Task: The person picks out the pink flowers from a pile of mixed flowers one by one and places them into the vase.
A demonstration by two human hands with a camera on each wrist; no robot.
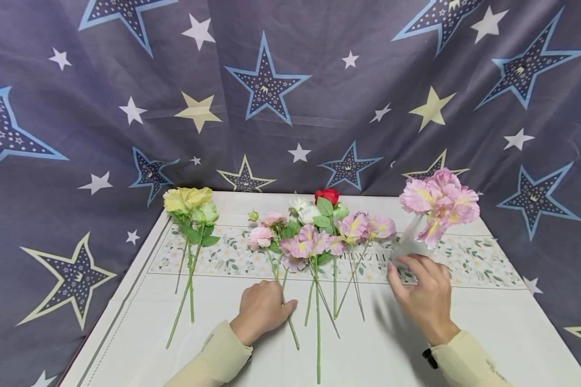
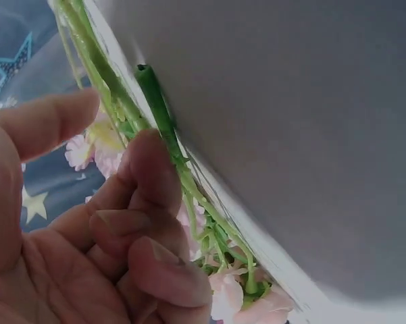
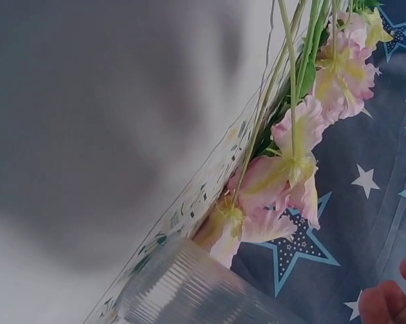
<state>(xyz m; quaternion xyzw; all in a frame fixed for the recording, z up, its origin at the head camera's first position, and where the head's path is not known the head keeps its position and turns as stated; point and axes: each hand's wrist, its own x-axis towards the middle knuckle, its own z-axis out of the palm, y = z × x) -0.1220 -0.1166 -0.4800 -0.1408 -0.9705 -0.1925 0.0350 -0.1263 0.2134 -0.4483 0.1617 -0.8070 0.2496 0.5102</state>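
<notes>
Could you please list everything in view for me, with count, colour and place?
Light pink flowers: two, pink, left of centre
Bud: one, green, beside them
Stems: several, green, below the blossoms
Vase: one, clear, right
Vase flowers: several, pink and yellow, in it
Loose flowers: several, pink and yellow, centre
Red flower: one, red, centre back
White flowers: at least two, white, beside it
Yellow flowers: count unclear, yellow, left
Pale flower: one, light green, beside them
Table: one, white, beneath
Curtain: one, purple-grey with stars, behind
Sleeves: two, cream, front
Wristband: one, black, right wrist
Left hand: one, by the light pink flowers' stems
Right hand: one, by the vase
</notes>
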